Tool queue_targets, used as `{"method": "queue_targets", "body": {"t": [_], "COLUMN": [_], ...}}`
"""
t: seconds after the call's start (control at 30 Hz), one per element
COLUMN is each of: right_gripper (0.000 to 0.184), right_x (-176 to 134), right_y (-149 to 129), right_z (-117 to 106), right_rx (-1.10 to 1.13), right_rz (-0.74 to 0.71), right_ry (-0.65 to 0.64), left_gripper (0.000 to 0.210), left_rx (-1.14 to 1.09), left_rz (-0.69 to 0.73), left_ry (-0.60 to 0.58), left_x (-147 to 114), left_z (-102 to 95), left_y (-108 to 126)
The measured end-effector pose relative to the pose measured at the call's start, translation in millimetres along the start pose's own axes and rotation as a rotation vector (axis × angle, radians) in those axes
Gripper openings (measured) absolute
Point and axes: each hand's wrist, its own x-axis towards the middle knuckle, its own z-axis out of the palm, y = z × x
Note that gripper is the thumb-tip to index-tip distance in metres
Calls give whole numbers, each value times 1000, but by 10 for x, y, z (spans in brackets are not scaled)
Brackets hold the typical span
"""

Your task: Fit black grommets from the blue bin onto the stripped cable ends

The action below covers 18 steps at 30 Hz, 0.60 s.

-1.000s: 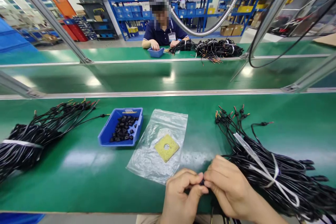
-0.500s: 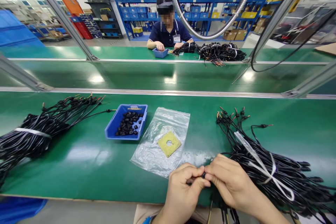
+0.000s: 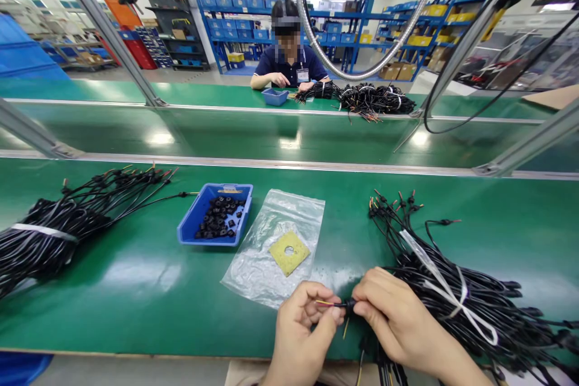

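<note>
My left hand (image 3: 301, 327) and my right hand (image 3: 398, 319) meet at the near edge of the green bench (image 3: 136, 289). Between them runs a black cable end (image 3: 348, 303) with thin red and yellow wires showing. My left fingers pinch the coloured wire tips; my right fingers pinch the black part. The cable hangs down past the bench edge. Just right of my right hand lies a big tied bundle of black cables (image 3: 465, 295). A clear plastic bag (image 3: 275, 247) with a yellow square pad (image 3: 289, 251) lies just beyond my hands.
A blue bin (image 3: 190, 226) of small black parts sits left of the bag. Another tied black cable bundle (image 3: 58, 223) lies at the far left. Across the conveyor a person (image 3: 289, 60) works at another bench with a blue bin and cable bundles (image 3: 371, 96).
My hands have drawn slightly apart, and the red and yellow wires now show between them. The view has shifted a little.
</note>
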Motion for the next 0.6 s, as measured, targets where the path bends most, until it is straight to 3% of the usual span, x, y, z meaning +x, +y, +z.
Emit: {"method": "queue_targets", "body": {"t": [0.4, 0.5, 0.6], "right_gripper": [18, 15, 21], "right_x": [5, 32, 111], "right_y": [53, 11, -52], "right_z": [46, -19, -105], "right_rx": [-10, 19, 41], "right_rz": [-64, -41, -32], "right_ry": [33, -14, -74], "left_gripper": [17, 2, 7], "left_rx": [33, 154, 374], "left_rz": [9, 153, 404], "left_ry": [-43, -117, -314], "left_x": [22, 58, 91], "left_z": [-32, -83, -89], "left_y": [-52, -22, 33]}}
